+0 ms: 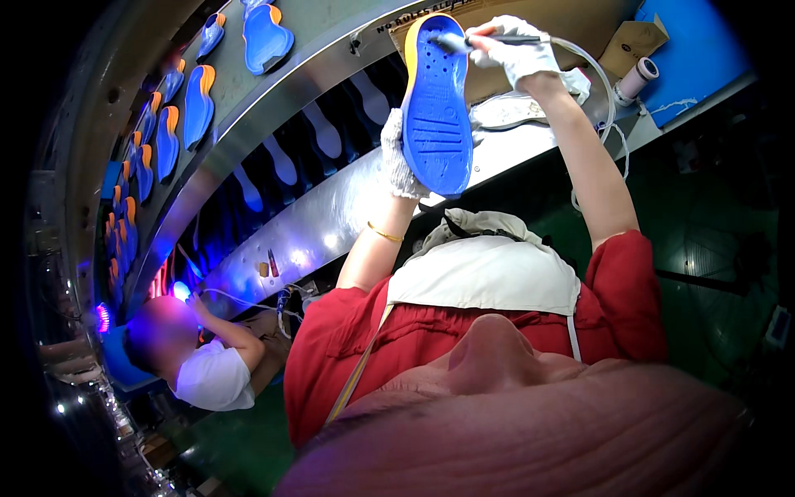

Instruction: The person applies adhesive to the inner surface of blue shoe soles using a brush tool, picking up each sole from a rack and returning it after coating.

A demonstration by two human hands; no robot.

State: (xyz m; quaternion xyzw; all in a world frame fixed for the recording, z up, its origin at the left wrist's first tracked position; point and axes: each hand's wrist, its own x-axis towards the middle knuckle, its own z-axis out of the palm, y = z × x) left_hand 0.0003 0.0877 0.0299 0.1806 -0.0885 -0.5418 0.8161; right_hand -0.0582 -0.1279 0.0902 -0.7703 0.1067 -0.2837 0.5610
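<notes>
My left hand (397, 156), in a white knit glove, is closed on the edge of a blue shoe insole (440, 124) with an orange rim. The insole is tilted up, its ribbed and pitted face showing. My right hand (523, 63), gloved too, grips a brush (515, 39) with a dark handle. Its pale bristles touch the upper end of the insole. A clear thin tube (598, 70) runs from the handle's end and curves down at the right. Below my right hand, a whitish sole-shaped piece (507, 112) lies on the metal bench (319, 236).
Blue and orange insoles (199, 106) lie along the belt (319, 25) at the left. Pale insoles (321, 131) rest on the shelf beneath it. A cardboard box (571, 21), a spool (636, 81) and a blue bin (691, 58) stand far right. Another person (217, 377) works at lower left.
</notes>
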